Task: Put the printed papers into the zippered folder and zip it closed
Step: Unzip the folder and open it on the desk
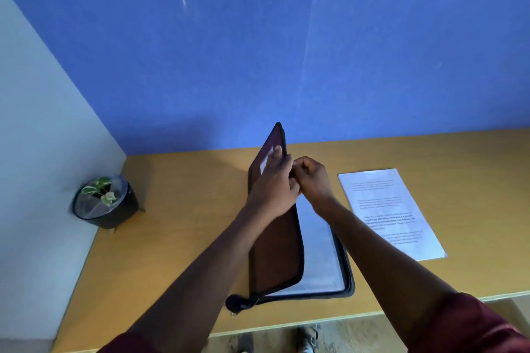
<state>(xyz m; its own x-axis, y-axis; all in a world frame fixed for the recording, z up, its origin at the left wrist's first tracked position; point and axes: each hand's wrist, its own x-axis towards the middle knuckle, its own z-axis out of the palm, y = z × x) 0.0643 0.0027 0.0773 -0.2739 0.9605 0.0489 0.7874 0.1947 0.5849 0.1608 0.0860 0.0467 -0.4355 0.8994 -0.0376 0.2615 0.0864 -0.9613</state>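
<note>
A dark zippered folder [276, 249] lies in the middle of a wooden desk [183, 209], its cover lifted up on edge so that the clear sleeve inside [317, 255] shows to the right of it. The left hand [275, 180] rests against the outer face of the raised cover, fingers fairly straight and spread toward the top edge, thumb by the cover's rim. The right hand [311, 179] sits just beside it at that rim with its fingers curled in; whether they pinch the edge or the zipper cannot be told. The printed papers [391, 213] lie flat on the desk to the right of the folder, near it but apart, outside it. A small potted plant [103, 200] stands at the desk's far left corner, well apart from the folder. A blue wall [286, 51] rises behind the desk. A zipper pull [236, 303] lies at the folder's near left corner.
</note>
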